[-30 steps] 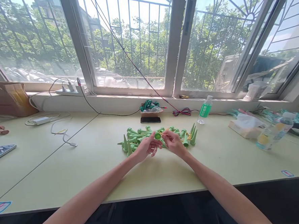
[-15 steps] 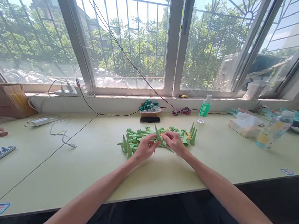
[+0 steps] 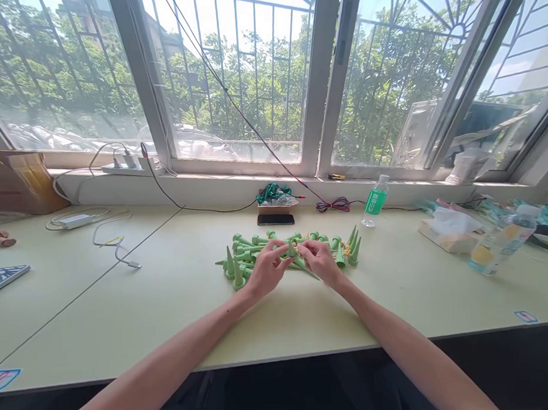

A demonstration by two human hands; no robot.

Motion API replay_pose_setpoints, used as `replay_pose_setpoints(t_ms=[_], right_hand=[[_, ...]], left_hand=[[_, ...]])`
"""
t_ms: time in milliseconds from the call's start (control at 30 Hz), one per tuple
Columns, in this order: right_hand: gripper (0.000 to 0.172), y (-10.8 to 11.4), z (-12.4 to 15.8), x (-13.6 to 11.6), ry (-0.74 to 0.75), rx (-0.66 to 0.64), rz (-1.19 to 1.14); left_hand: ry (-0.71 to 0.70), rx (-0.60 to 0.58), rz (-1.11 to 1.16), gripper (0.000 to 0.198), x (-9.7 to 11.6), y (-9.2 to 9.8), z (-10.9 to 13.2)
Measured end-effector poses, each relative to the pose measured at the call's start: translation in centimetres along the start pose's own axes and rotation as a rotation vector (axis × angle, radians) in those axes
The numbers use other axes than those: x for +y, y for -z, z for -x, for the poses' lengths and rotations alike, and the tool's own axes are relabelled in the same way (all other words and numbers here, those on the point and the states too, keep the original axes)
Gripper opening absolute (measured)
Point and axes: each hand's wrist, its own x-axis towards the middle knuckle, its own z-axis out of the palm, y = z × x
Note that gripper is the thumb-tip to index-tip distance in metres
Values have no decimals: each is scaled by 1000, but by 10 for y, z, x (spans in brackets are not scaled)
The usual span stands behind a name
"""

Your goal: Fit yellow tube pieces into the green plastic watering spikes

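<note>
My left hand (image 3: 267,268) is closed around a green plastic spike (image 3: 291,249), a hollow-looking cone, held between thumb and fingers. The spike looks short from here, tilted along my line of sight. Close against its right side, my right hand (image 3: 321,261) pinches a small yellow piece (image 3: 297,248), mostly covered by the fingertips. Behind and around both hands lies a pile of similar green spikes (image 3: 244,256), some with yellow parts among them. Several spikes (image 3: 355,249) stand point-up at the right end, and a few more (image 3: 230,266) stand at the left.
Beyond the pile are a black phone (image 3: 275,220) and a small box (image 3: 274,208) of green stuff. A water bottle (image 3: 376,202) stands to the right, with a tissue box (image 3: 447,234) and another bottle (image 3: 499,247) farther over. White cables (image 3: 116,245) lie left.
The spike in my left hand has tipped from upright to pointing along my view, so it looks shorter. My right hand stays beside it. The pile has not moved.
</note>
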Motion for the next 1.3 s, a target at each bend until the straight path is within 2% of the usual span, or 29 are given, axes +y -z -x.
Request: replay_pose_setpoints(t_ms=[133,300,400,467,533,633,800,1000,1133,1300], right_hand=[[37,-2,-1,3,-10,35,-26],[38,-2,-3,4,-6,154,-33],[36,-1,-2,3,27,140,-8],[34,-2,0,2,57,84,10],[33,-3,2,1,75,28,22],[34,-5,3,2,84,-7,27],[33,-4,2,4,67,-19,12],[34,-1,3,-1,48,-53,-7],[34,-2,2,-2,36,-46,-31],[36,-5,1,2,31,3,-57]], left_hand=[[40,59,49,31,2,-1,0],[221,92,254,38,4,1,-3],[394,-36,455,47,5,1,-5],[499,-160,578,52,6,1,-6],[554,-230,647,51,7,0,-5],[537,-249,675,48,6,0,-4],[428,-240,643,44,3,3,-3],[224,-101,428,43,2,3,-1],[200,-44,312,43,0,1,1],[193,-22,300,45,5,-2,1]])
